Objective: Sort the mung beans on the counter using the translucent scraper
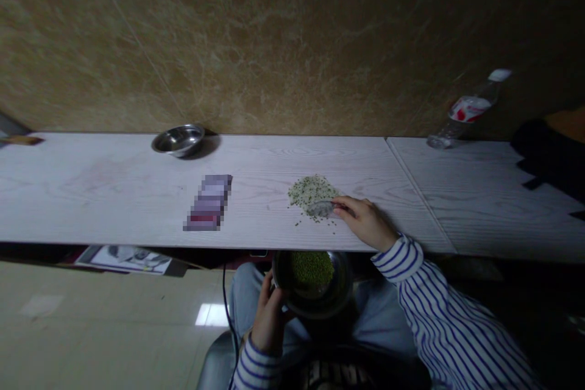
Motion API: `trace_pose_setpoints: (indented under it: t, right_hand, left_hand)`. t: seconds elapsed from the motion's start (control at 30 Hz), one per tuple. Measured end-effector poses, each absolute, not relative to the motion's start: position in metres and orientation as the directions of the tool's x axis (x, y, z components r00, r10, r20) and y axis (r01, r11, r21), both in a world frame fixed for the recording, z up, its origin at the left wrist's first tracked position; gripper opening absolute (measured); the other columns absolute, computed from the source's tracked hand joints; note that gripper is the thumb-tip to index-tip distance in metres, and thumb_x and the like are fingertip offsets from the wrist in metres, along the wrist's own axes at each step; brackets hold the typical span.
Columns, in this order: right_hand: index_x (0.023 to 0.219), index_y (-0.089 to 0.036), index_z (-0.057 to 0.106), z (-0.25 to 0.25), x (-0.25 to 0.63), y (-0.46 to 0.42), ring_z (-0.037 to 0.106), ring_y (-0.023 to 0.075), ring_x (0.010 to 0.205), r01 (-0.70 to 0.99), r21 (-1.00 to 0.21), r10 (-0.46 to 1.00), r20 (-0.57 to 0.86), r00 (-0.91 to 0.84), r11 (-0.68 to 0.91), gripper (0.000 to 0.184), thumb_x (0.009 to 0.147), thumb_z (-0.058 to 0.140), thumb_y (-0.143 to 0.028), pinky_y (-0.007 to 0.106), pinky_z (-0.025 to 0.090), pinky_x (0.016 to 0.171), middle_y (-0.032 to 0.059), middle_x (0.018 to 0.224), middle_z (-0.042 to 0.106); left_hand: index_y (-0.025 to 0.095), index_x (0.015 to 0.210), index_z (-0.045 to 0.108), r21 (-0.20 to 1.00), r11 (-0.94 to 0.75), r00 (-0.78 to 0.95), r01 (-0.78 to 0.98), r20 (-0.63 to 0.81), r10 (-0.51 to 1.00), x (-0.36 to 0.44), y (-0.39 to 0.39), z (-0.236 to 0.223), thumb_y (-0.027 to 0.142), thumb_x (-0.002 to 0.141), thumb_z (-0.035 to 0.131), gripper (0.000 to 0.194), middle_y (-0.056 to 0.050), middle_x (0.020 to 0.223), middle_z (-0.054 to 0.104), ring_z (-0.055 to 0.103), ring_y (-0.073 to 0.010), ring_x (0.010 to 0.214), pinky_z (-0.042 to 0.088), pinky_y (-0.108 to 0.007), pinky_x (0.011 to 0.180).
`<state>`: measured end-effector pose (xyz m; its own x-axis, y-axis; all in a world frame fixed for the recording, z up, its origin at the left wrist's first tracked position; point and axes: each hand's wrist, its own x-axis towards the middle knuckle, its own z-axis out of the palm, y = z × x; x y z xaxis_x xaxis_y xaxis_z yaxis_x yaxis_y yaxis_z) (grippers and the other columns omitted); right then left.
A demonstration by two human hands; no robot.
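My right hand (361, 216) pinches a grey, shiny spoon (321, 209), its wide end low against the near side of a pile. The pile (313, 187) is pale rice-like grains mixed with green beans, spread on the pale table, with a few loose beans in front. Below the table's front edge, my left hand (270, 311) grips the left rim of a metal bowl (340, 292) over my lap. Small green beans (313, 268), like mung beans, lie inside that bowl. My fingers partly hide the spoon's handle.
A second metal bowl (178, 141) stands at the back left. A blurred-out flat purple item (209, 202) lies left of the pile. A clear plastic bottle (470, 108) with a red-and-white label stands at the back right, near a dark object (548, 155). A stone-patterned wall (283, 42) rises behind.
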<state>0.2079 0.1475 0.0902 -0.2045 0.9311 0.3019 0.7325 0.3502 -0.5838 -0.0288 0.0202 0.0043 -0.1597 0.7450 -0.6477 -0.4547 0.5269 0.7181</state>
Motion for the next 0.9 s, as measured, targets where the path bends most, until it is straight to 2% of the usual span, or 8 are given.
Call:
trace_pose_setpoints:
  t: [0.2,0.47,0.7,0.9]
  right_hand:
    - [0.109,-0.023,0.073,0.09,0.21,0.142,0.075,0.021,0.089,0.742,-0.554,0.918,0.327,-0.223,0.377,0.023,0.091,0.06,-0.018,0.037,0.056,0.085,0.005,0.103,0.08]
    - [0.107,-0.024,0.074,0.087,0.209,0.138,0.075,0.0212,0.089,0.738,-0.571,0.923,0.334,-0.192,0.36,0.023,0.09,0.06,-0.019,0.035,0.058,0.084,0.0047,0.101,0.081]
    - [0.107,-0.025,0.074,0.088,0.217,0.129,0.075,0.0211,0.087,0.726,-0.622,0.936,0.34,-0.089,0.295,0.023,0.089,0.06,-0.022,0.034,0.059,0.082,0.0047,0.098,0.081]
    - [0.105,-0.023,0.074,0.084,0.235,0.12,0.075,0.0217,0.087,0.712,-0.646,0.934,0.355,-0.039,0.275,0.023,0.089,0.059,-0.025,0.033,0.06,0.08,0.0063,0.097,0.08]
  left_hand:
    - [0.024,0.132,0.057,0.752,0.518,-0.18,-0.408,-0.623,0.762,-0.031,0.02,-0.001,0.032,0.068,0.066,0.065,-0.011,0.122,0.065,0.063,-0.0278,0.099,0.048,-0.028,0.059]
    - [0.027,0.131,0.057,0.71,0.525,-0.169,-0.47,-0.656,0.735,-0.028,0.019,0.004,0.03,0.067,0.068,0.065,-0.009,0.112,0.069,0.061,-0.0249,0.091,0.048,-0.027,0.058]
    - [0.026,0.133,0.059,0.727,0.519,-0.174,-0.449,-0.641,0.748,-0.028,0.02,0.008,0.037,0.067,0.072,0.068,-0.011,0.123,0.066,0.062,-0.0284,0.1,0.049,-0.03,0.06]
    - [0.025,0.134,0.059,0.734,0.51,-0.168,-0.448,-0.629,0.759,-0.027,0.018,0.001,0.037,0.069,0.072,0.068,-0.013,0.127,0.064,0.061,-0.0321,0.105,0.05,-0.03,0.059]
